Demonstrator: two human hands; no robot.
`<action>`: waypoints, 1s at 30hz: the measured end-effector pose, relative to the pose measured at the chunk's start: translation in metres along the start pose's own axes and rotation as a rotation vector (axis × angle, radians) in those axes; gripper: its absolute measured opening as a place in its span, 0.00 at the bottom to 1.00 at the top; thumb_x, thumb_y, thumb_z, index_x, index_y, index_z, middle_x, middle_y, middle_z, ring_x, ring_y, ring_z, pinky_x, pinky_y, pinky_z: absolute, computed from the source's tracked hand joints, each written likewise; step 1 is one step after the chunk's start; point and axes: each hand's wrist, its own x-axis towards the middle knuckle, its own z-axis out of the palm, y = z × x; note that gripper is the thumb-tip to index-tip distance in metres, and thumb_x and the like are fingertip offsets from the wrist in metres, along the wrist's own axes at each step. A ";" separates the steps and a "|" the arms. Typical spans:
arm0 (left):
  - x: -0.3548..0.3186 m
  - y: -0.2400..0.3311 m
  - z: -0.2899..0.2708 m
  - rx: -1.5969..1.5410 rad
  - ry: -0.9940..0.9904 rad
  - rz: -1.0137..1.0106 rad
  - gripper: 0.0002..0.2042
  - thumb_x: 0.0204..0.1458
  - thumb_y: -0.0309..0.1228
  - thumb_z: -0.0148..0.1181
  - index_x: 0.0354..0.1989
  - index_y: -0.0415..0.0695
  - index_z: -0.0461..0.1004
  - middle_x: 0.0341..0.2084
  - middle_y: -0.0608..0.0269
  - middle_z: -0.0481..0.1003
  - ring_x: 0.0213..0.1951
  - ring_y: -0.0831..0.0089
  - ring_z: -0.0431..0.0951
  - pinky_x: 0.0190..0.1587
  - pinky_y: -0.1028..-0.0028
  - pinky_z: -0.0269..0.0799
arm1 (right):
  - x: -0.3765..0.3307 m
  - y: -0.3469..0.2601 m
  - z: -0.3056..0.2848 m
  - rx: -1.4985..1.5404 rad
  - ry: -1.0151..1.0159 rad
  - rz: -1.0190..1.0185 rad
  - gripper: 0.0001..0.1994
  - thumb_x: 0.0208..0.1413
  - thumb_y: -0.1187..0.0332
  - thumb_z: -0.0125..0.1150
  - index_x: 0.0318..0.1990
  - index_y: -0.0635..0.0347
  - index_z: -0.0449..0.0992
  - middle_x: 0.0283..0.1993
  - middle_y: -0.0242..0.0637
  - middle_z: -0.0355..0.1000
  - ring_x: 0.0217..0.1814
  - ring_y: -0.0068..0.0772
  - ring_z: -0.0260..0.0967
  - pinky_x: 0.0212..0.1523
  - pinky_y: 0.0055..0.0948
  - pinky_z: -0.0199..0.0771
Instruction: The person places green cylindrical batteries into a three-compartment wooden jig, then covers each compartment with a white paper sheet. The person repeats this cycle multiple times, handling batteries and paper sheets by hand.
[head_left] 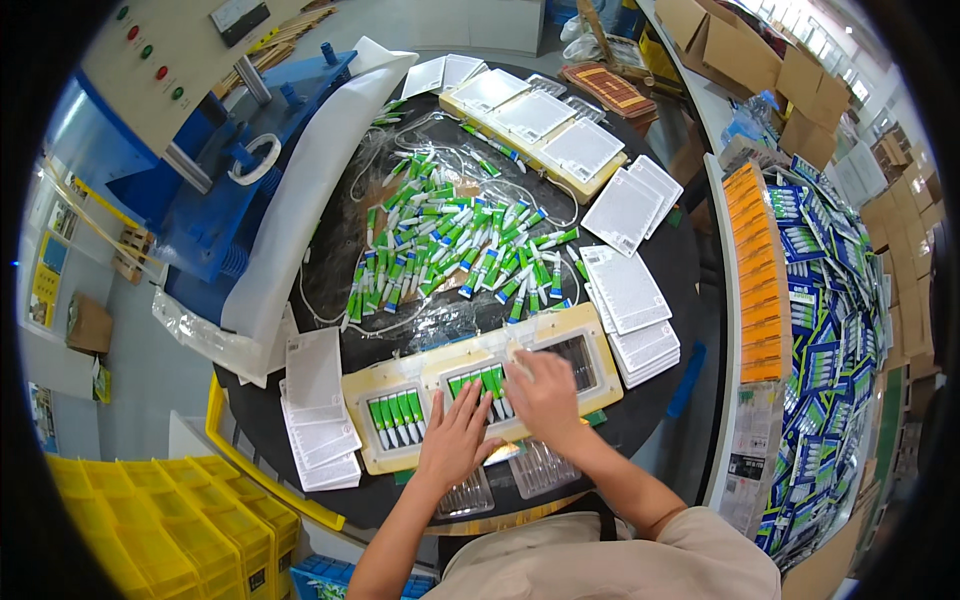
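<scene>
A cream three-window tray (480, 355) lies in front of me on the round black table. Its left window holds a row of small green-and-white tubes (398, 418). More of these tubes sit in the middle window, partly covered by my hands. The right window has a clear plastic blister (578, 358) with no tubes showing. My left hand (455, 440) is open, its stretched fingers resting at the front of the middle window. Over the divider beside the right window, my right hand (543, 397) has bent, slightly blurred fingers; whether they hold anything is hidden.
Many loose tubes (440, 235) are heaped at the table's middle. White card stacks lie left (318, 385) and right (630, 290). Another cream tray (545, 160) bearing cards is at the back. Clear blisters (540, 468) lie nearest me. Blue machinery (200, 225) stands left; packed cards (815, 350) fill the right side.
</scene>
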 end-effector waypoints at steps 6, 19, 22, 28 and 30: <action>0.097 -0.036 -0.028 -0.210 0.438 -0.025 0.15 0.58 0.32 0.63 0.52 0.42 0.75 0.48 0.55 0.76 0.49 0.54 0.77 0.55 0.54 0.69 | 0.095 0.071 0.040 -0.208 -0.419 0.360 0.15 0.53 0.57 0.71 0.27 0.61 0.80 0.30 0.43 0.78 0.32 0.48 0.77 0.32 0.45 0.74; 0.254 -0.042 0.005 -0.097 0.224 -0.184 0.11 0.50 0.30 0.69 0.39 0.39 0.77 0.39 0.50 0.75 0.40 0.47 0.79 0.41 0.53 0.77 | 0.011 0.078 -0.044 0.323 -0.096 -0.006 0.10 0.53 0.78 0.64 0.44 0.67 0.81 0.44 0.44 0.77 0.47 0.41 0.77 0.44 0.33 0.80; 0.247 -0.031 0.016 -0.005 0.360 -0.204 0.07 0.52 0.25 0.61 0.39 0.42 0.74 0.38 0.51 0.75 0.37 0.48 0.80 0.37 0.54 0.78 | -0.017 0.077 -0.043 0.126 -0.260 -0.421 0.13 0.50 0.77 0.59 0.45 0.70 0.78 0.49 0.45 0.75 0.51 0.43 0.74 0.52 0.35 0.77; 0.223 -0.035 0.011 0.095 0.402 -0.132 0.06 0.56 0.26 0.56 0.40 0.45 0.76 0.38 0.56 0.77 0.34 0.51 0.82 0.33 0.55 0.78 | -0.003 0.105 -0.029 0.249 -0.331 -0.262 0.21 0.47 0.73 0.69 0.52 0.61 0.79 0.60 0.44 0.73 0.60 0.46 0.72 0.60 0.41 0.73; 0.210 -0.026 0.002 0.031 0.429 -0.184 0.07 0.55 0.24 0.59 0.41 0.45 0.78 0.38 0.56 0.80 0.34 0.58 0.83 0.31 0.60 0.78 | 0.033 0.132 -0.031 0.419 -0.451 -0.103 0.30 0.39 0.70 0.78 0.55 0.58 0.77 0.60 0.42 0.73 0.61 0.49 0.70 0.62 0.43 0.71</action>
